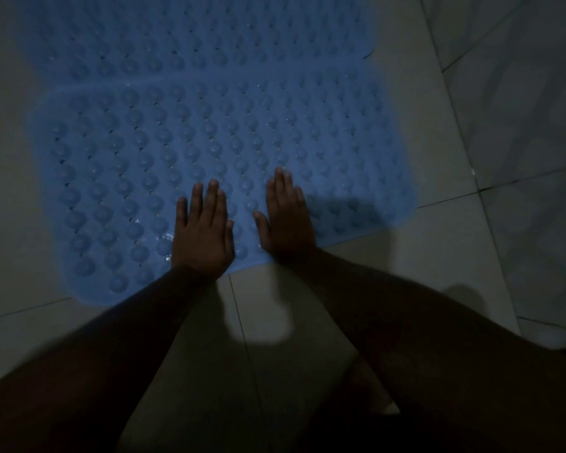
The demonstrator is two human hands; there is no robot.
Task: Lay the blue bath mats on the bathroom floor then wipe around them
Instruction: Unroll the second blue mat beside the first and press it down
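Note:
Two blue bath mats with rows of round bumps lie flat on the pale tiled floor. The near mat overlaps the lower edge of the far mat. My left hand rests palm down on the near mat close to its front edge, fingers spread and holding nothing. My right hand lies flat beside it, a little to the right, fingers together, also empty. The scene is dim and small wet glints show on the mat next to my left hand.
Pale floor tiles with dark grout lines surround the mats. A tiled wall rises at the right. My forearms reach in from the bottom of the view and cast shadows on the floor.

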